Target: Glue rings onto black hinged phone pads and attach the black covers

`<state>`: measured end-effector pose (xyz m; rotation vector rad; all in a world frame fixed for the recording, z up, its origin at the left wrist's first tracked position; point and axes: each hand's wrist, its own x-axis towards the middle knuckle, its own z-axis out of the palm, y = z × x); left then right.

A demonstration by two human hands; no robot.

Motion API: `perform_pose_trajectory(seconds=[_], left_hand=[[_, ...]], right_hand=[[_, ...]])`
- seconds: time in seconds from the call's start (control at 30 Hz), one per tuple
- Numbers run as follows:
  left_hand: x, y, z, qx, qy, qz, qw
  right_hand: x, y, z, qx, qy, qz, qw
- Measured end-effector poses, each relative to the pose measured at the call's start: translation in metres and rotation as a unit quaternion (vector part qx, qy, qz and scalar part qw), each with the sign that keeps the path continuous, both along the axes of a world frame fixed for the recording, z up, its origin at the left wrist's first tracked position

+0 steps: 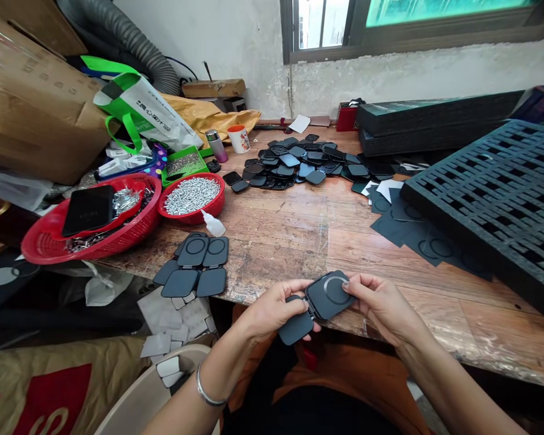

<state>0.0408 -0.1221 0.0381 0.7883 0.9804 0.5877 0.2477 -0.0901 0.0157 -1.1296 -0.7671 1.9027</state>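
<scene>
Over the table's front edge, a dark hinged two-panel piece (329, 296) lies unfolded between my hands, with a ring on its upper right panel. My left hand (283, 311) grips it near the hinge, thumb on top and fingertips showing beneath. The thumb and fingers of my right hand (374, 296) pinch the ringed panel at its right side. Several similar hinged pieces (194, 251) lie unfolded on the table to the left. A small white squeeze bottle (214, 223) rests on its side just behind them.
A red bowl of metal pins (193, 196) and a wider red basket (40, 238) stand at the left. Dark square parts (294, 160) are heaped at the back. A black slotted tray (494, 181) and dark sheets (428, 238) occupy the right. The table (272, 241) ends beneath my hands.
</scene>
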Motion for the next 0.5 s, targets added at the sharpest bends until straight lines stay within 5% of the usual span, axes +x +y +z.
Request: perform_pose_trajectory(seconds=[0.5], left_hand=[[0.0024, -0.0001, -0.0011, 0.015, 0.015, -0.010, 1.000]], right_hand=[[-0.0007, -0.0002, -0.0011, 0.010, -0.026, -0.007, 1.000]])
